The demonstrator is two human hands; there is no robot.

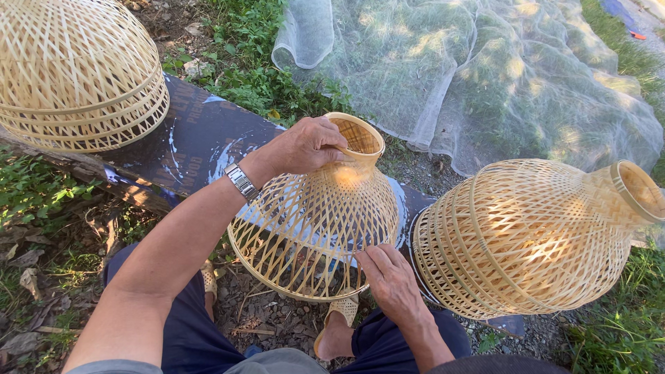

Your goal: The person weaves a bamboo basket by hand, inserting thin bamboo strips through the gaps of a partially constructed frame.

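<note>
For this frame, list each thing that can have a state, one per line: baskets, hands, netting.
Small open-weave bamboo basket: tilted, neck up, held in both hands.
Left hand: fingers closed on the basket's neck rim.
Right hand: fingers pinching a strip at the lower rim.
Large bell-shaped bamboo basket: lying on its side.
Stacked dome-shaped bamboo baskets: mouth down.
White mesh netting: spread, rumpled, on grass.

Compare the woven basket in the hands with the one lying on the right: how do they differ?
The held basket is smaller; the basket on the right is bulkier. The held basket stands tilted with its narrow neck up, gripped there by the left hand, the right hand at its wide rim; the basket on the right lies on its side, untouched. The held basket's weave looks more open. Both are pale bamboo, bell-shaped with a narrow ringed neck.
</note>
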